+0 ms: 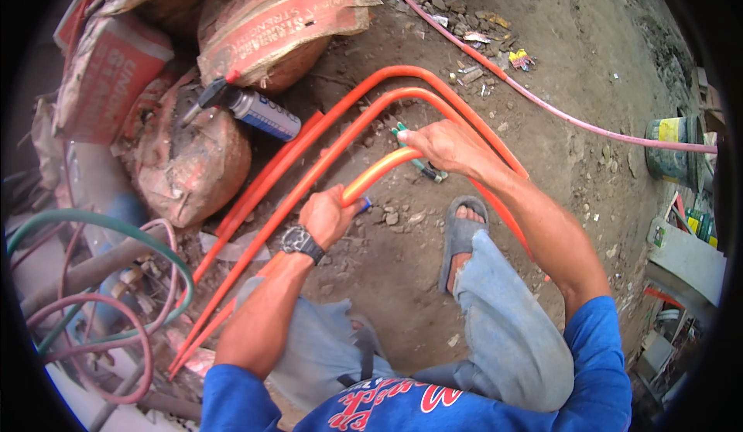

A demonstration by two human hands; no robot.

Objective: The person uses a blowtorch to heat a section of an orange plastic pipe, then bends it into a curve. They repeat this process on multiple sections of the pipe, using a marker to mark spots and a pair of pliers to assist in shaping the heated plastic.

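Both hands grip a short stretch of orange plastic pipe (378, 172), which bows slightly upward between them. My left hand (322, 217), with a watch on its wrist, is wrapped round the pipe's nearer part. My right hand (443, 147) is closed round the farther part, thumb along the top. Beyond and around lie bent orange pipes (387, 97) on the ground, curved at the far end. A green-handled tool (424, 169), perhaps pliers, lies partly hidden below my right hand. Beside my left hand, a small blue object (364, 204) shows; its kind is unclear.
A gas torch with a blue-and-white canister (265, 114) leans by stained sacks (193, 145) at left. Green and pink hoses (101, 296) coil at lower left. A pink hose (557, 111) crosses the dirt toward a bucket (672, 149). My sandalled foot (467, 238) is below the pipe.
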